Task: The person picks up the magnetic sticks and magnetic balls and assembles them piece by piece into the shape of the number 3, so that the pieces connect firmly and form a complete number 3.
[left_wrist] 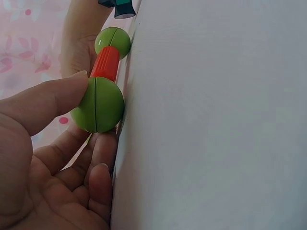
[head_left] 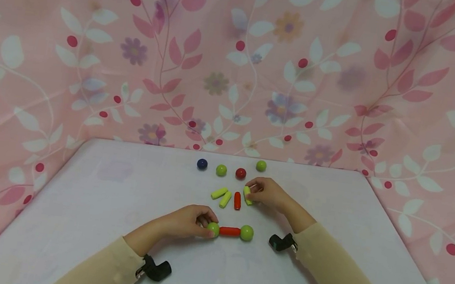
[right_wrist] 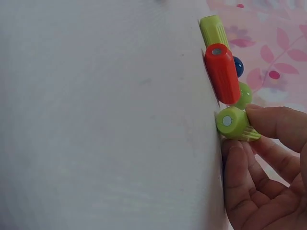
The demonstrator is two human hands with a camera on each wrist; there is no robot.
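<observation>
Two glossy green balls [head_left: 246,233] are joined by a smooth red rod [head_left: 229,231] on the white tabletop [head_left: 112,246], their shared long axis laid left to right. The left-hand ball is pinched between thumb and fingers by the left hand [head_left: 188,222]. Farther back, a grooved yellow-green rod [head_left: 247,191] is clamped by the right hand [head_left: 268,194]; it is pointed away from the person, far end slanted left, a pale disc [right_wrist: 227,121] set in its near end. Just beside it, a grooved red rod [head_left: 237,200] is laid lengthwise.
</observation>
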